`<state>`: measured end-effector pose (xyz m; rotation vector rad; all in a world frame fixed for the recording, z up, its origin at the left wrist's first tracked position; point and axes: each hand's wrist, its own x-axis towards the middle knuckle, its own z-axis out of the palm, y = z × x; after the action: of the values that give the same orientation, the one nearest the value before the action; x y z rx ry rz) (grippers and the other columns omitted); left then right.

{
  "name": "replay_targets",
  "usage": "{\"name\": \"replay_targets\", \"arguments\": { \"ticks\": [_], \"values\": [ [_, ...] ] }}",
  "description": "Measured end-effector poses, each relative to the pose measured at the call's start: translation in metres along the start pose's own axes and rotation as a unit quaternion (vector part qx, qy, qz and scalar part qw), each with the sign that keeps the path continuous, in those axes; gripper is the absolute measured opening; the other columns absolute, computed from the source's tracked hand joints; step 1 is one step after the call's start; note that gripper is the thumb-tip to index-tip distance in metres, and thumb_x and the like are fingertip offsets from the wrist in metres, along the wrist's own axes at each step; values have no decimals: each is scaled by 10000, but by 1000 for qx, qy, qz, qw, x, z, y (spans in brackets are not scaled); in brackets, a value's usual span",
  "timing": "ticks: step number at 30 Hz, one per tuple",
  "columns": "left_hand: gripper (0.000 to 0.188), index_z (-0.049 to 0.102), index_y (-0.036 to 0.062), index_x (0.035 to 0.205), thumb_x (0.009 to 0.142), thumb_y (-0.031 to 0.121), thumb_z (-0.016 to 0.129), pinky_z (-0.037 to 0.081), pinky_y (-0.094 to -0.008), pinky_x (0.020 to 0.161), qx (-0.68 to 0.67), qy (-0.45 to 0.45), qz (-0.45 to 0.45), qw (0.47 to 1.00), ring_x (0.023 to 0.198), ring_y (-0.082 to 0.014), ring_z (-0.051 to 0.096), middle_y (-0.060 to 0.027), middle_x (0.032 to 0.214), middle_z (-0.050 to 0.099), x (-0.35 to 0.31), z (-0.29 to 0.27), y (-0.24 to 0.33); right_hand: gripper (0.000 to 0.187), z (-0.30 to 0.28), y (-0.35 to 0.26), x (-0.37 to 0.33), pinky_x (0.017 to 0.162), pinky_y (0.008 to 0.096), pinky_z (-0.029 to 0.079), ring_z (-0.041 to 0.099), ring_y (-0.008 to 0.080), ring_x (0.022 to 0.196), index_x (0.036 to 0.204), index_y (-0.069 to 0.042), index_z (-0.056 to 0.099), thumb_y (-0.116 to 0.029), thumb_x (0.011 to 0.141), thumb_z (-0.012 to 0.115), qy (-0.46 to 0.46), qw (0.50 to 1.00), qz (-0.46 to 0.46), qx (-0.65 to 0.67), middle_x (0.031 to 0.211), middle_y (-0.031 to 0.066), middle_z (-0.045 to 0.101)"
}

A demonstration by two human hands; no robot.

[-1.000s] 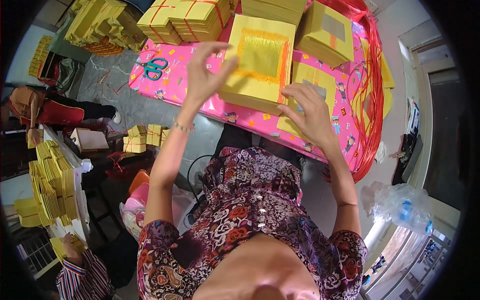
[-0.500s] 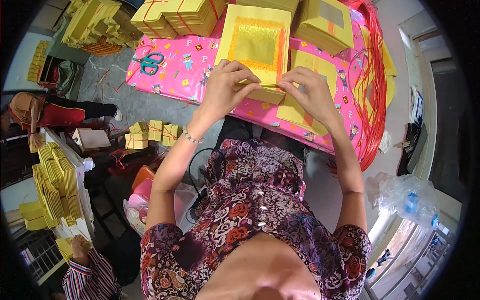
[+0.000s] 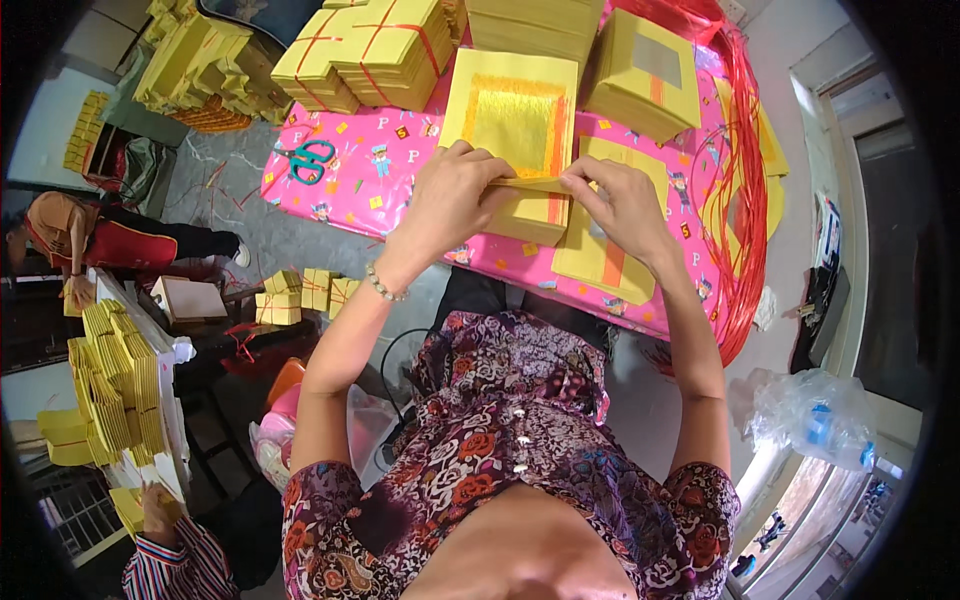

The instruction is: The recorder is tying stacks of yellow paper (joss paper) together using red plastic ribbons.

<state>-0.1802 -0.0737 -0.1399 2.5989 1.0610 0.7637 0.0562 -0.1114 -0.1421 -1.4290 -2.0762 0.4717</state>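
Pink patterned cloth (image 3: 400, 165) covered the table across the upper middle of the frame, giving a flat bed for the paper. Tied yellow bundles (image 3: 365, 50) sat along its upper edge, bound with red string so they kept square, and loose red string (image 3: 745, 190) hung at the right. At centre lay the stack of yellow sheets (image 3: 512, 130) with a gold square, near edge toward the person for easy reach. The left hand (image 3: 450, 205) and right hand (image 3: 615, 205) met at that near edge, fingers closed in a pinch on the top sheet, seemingly lifting it. Green-handled scissors (image 3: 308, 158) lay at upper left, well apart.
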Motion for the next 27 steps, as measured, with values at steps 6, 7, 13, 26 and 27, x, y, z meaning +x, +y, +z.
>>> {"name": "replay_targets", "arguments": {
  "ticks": [6, 7, 13, 26, 27],
  "values": [
    [159, 672, 51, 829, 787, 205, 670, 477, -462, 599, 14, -123, -28, 992, 665, -357, 632, -157, 652, 623, 42, -22, -15, 325, 1, 8, 17, 737, 348, 500, 653, 235, 756, 1005, -19, 655, -307, 857, 674, 58, 986, -28, 155, 792, 128, 668],
    [159, 672, 51, 829, 787, 205, 670, 477, -462, 599, 19, -119, -26, 992, 665, -357, 632, -157, 652, 623, 49, -24, -19, 325, 2, 9, 20, 737, 348, 500, 653, 235, 756, 1005, -19, 655, -307, 857, 674, 61, 986, -33, 153, 792, 128, 668],
    [233, 652, 61, 979, 791, 193, 690, 475, -426, 697, 28, -49, 5, 998, 795, -338, 625, -152, 865, 656, 75, -23, -19, 264, 9, 29, 40, 589, 274, 486, 612, 105, 622, 990, 1, 663, -235, 872, 670, 46, 974, 106, 197, 733, 63, 665],
    [652, 399, 121, 1408, 886, 485, 539, 248, -536, 1096, 108, 6, 51, 993, 1297, -441, 336, -237, 1381, 395, 47, 38, -29, 270, 11, 79, 99, 531, 298, 427, 531, 97, 562, 829, 12, 630, -253, 865, 662, 31, 978, 155, 136, 629, 53, 604],
    [656, 390, 124, 1420, 895, 495, 521, 233, -538, 1106, 96, 5, 41, 995, 1309, -448, 322, -246, 1401, 379, 47, 39, -30, 273, 8, 74, 101, 549, 321, 443, 551, 133, 570, 837, 10, 621, -259, 855, 668, 29, 981, 161, 107, 664, 74, 605]
  ]
}}
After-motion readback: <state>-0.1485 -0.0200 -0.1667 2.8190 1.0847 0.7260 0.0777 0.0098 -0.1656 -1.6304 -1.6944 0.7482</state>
